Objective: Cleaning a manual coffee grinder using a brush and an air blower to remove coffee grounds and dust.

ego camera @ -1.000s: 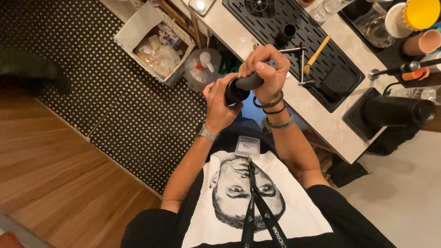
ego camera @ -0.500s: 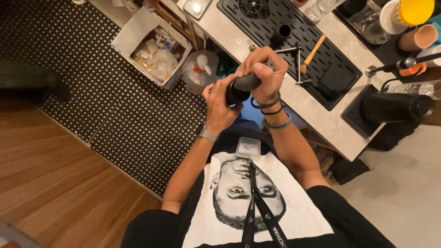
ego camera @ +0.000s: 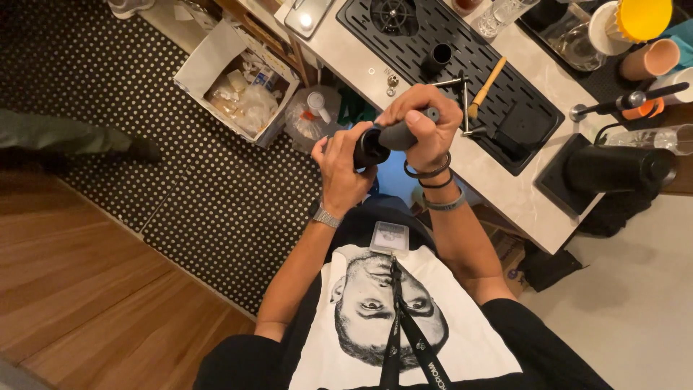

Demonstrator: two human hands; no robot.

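Dotted black mat (ego camera: 216, 180), wooden floor (ego camera: 86, 303), pale counter (ego camera: 498, 180)

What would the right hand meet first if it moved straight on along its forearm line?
Probably the black slotted drip tray on the white counter. The right hand, closed on a dark grey handled tool, seems raised above them, so it might pass over; depth is unclear.

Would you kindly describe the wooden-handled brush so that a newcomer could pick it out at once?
Start at the pale counter and find the black slotted drip tray set into it. The wooden-handled brush lies slantwise on that tray, just beyond the right hand gripping a dark cylindrical tool. Its light wood handle is what sets it apart from the black and metal pieces around it.
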